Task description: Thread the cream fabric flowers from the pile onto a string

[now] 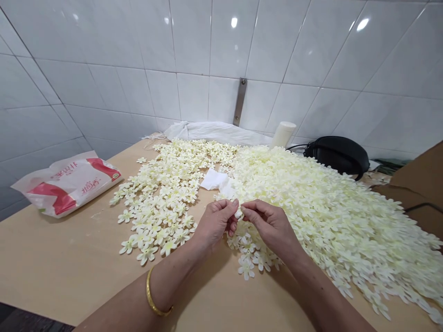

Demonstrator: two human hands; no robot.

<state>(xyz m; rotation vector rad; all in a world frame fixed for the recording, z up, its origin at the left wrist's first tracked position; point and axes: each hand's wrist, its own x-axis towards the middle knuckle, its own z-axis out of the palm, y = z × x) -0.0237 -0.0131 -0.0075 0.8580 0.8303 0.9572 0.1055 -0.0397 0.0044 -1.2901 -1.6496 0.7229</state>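
Observation:
Both hands meet over the near middle of the table, fingertips almost touching. My left hand [218,220], with a gold bangle on its wrist, is closed in a pinch on a small white artificial flower [238,214]. From the other side, my right hand [269,223] pinches the same flower between thumb and forefinger. Fingers cover most of it, so its shape is largely hidden. A big heap of pale cream artificial flowers [332,221] spreads beyond and to the right of my hands. Another looser layer of flowers [162,203] lies to the left.
Crumpled white tissue [217,180] lies between the flower piles. A red-and-white plastic packet [69,184] rests on the table's left [62,258]. Along the tiled wall sit white cloth [214,133], a white cylinder [283,134] and a black case [339,154]. Brown cardboard [420,184] stands at right.

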